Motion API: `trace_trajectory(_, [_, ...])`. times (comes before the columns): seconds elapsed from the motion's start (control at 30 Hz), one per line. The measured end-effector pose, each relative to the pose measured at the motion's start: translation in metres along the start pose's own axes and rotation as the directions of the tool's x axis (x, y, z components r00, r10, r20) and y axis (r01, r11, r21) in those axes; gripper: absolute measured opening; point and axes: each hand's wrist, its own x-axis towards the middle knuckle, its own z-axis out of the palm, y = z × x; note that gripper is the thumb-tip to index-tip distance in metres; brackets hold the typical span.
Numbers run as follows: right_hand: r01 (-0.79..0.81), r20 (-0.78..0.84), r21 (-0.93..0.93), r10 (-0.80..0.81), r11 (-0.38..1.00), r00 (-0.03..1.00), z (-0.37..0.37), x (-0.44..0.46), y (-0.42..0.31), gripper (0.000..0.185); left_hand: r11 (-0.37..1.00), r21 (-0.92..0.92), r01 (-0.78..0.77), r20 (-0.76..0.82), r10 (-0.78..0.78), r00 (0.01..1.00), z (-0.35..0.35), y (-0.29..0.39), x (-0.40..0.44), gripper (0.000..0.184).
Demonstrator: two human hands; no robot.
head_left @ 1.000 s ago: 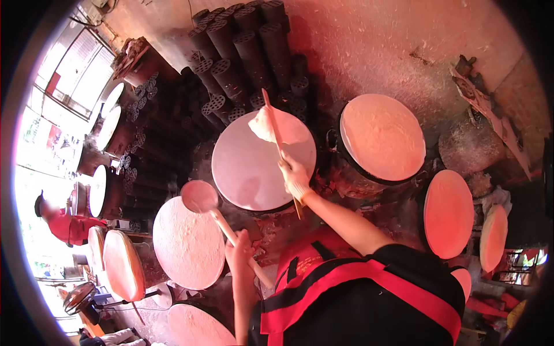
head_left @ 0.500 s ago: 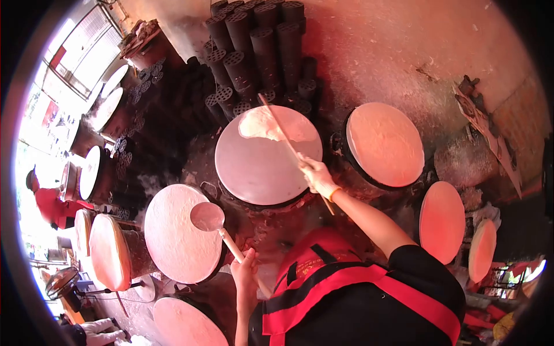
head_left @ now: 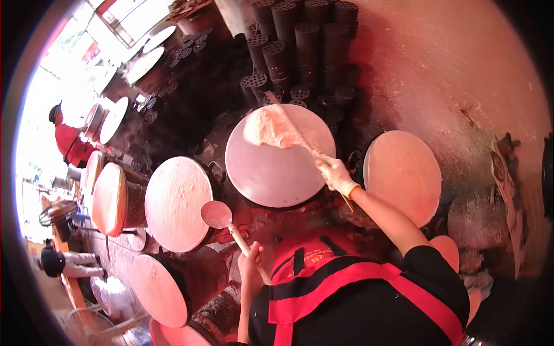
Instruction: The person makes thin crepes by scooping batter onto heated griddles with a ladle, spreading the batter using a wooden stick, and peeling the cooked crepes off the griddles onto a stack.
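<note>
My right grip (head_left: 333, 173) is closed around a wooden stick (head_left: 301, 137), with the stick's near end poking out below my fingers and a yellow band (head_left: 353, 189) at the wrist. The hand is at the right edge of the round griddle (head_left: 277, 170) in front of me, and the stick slants from there towards the far edge. Along its left side lies the pale batter (head_left: 270, 128), a thick, uneven patch near the griddle's far edge, left of centre; the rest of the surface, down to the near edge, is bare.

My left grip (head_left: 251, 262) is wrapped round the handle of a ladle (head_left: 217, 214). In view, its bowl overlaps the right edge of the left griddle (head_left: 178, 205), which a pale, bumpy layer covers; I can't tell how high the bowl hangs, or what is in it. On the other side, the right griddle (head_left: 402, 179) bears a smoother pale layer. Beyond the middle griddle's far edge stand black cylinders (head_left: 307, 55) pierced with holes.
</note>
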Motion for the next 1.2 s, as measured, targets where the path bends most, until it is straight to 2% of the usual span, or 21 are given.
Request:
trace_trajectory(0.03, [0.012, 0.103, -0.058, -0.006, 0.998, 0.995, 0.006, 0.008, -0.004, 0.042, 1.000, -0.014, 0.002, -0.033, -0.002, 0.999, 0.006, -0.006, -0.002, 0.017])
trace_trajectory(0.07, [0.079, 0.165, -0.002, -0.077, 0.997, 0.983, 0.015, 0.020, 0.005, 0.044, 1.000, -0.027, 0.006, -0.067, -0.008, 0.998, 0.011, -0.013, -0.004, 0.019])
trace_trajectory(0.17, [-0.023, 0.339, -0.090, 0.052, 0.996, 0.939, 0.010, 0.002, -0.023, 0.045, 0.994, -0.105, 0.022, -0.141, -0.037, 0.989, 0.022, -0.028, -0.016, 0.021])
trace_trajectory(0.2, [0.020, 0.372, -0.126, 0.029, 0.992, 0.928, 0.002, 0.002, -0.009, 0.043, 0.992, -0.125, 0.029, -0.160, -0.049, 0.986, 0.019, -0.035, -0.017, 0.020])
trace_trajectory(0.3, [-0.143, 0.510, -0.158, 0.205, 0.977, 0.836, -0.044, -0.023, -0.040, 0.041, 0.986, -0.163, 0.033, -0.231, -0.070, 0.970, 0.013, -0.054, -0.023, 0.017])
trace_trajectory(0.37, [-0.034, 0.497, -0.162, 0.111, 0.986, 0.861, -0.072, 0.000, -0.028, 0.039, 0.989, -0.145, 0.009, -0.305, -0.053, 0.951, 0.014, -0.060, -0.031, 0.016])
trace_trajectory(0.4, [-0.010, 0.449, -0.102, 0.055, 0.995, 0.892, -0.076, 0.014, -0.024, 0.041, 0.990, -0.137, -0.019, -0.335, -0.028, 0.942, 0.018, -0.060, -0.036, 0.015])
trace_trajectory(0.43, [-0.085, 0.306, -0.057, 0.098, 0.995, 0.947, -0.070, 0.027, -0.026, 0.042, 0.992, -0.122, -0.043, -0.364, -0.004, 0.931, 0.024, -0.056, -0.044, 0.017])
trace_trajectory(0.5, [-0.014, 0.162, -0.050, 0.022, 0.999, 0.987, -0.046, 0.054, -0.026, 0.041, 0.992, -0.101, -0.074, -0.390, 0.029, 0.920, 0.031, -0.054, -0.052, 0.022])
trace_trajectory(0.6, [-0.102, 0.445, -0.184, 0.176, 0.978, 0.878, -0.020, 0.054, -0.036, 0.040, 0.993, -0.111, -0.052, -0.367, 0.007, 0.930, 0.030, -0.055, -0.058, 0.033])
trace_trajectory(0.73, [-0.098, 0.636, -0.224, 0.221, 0.970, 0.739, -0.054, 0.035, -0.044, 0.040, 0.996, -0.091, -0.009, -0.381, -0.027, 0.924, 0.019, -0.074, -0.067, 0.037])
trace_trajectory(0.77, [-0.141, 0.634, -0.274, 0.289, 0.951, 0.717, -0.066, 0.041, -0.053, 0.039, 0.996, -0.087, 0.003, -0.390, -0.036, 0.920, 0.022, -0.074, -0.072, 0.037])
trace_trajectory(0.83, [0.001, 0.652, -0.254, 0.170, 0.967, 0.739, -0.075, 0.064, -0.055, 0.039, 0.997, -0.077, 0.032, -0.409, -0.061, 0.910, 0.032, -0.074, -0.084, 0.037])
trace_trajectory(0.93, [-0.056, 0.481, -0.180, 0.138, 0.982, 0.866, -0.035, 0.085, -0.045, 0.039, 0.996, -0.061, 0.066, -0.425, -0.086, 0.901, 0.028, -0.076, -0.090, 0.040])
trace_trajectory(1.03, [0.013, 0.671, -0.211, 0.135, 0.977, 0.729, -0.037, 0.053, -0.029, 0.039, 0.997, 0.015, 0.077, -0.398, -0.065, 0.915, 0.022, -0.070, -0.087, 0.042])
trace_trajectory(1.07, [0.043, 0.671, -0.204, 0.108, 0.978, 0.734, -0.049, 0.039, -0.017, 0.040, 0.997, 0.028, 0.074, -0.378, -0.058, 0.924, 0.018, -0.068, -0.084, 0.042])
trace_trajectory(1.17, [-0.175, 0.658, -0.170, 0.244, 0.970, 0.712, -0.103, -0.009, -0.010, 0.041, 0.992, 0.083, 0.094, -0.301, -0.065, 0.951, 0.011, -0.055, -0.071, 0.040])
trace_trajectory(1.2, [-0.171, 0.604, -0.088, 0.189, 0.981, 0.774, -0.109, -0.013, 0.007, 0.041, 0.990, 0.088, 0.106, -0.257, -0.081, 0.963, 0.001, -0.055, -0.062, 0.039])
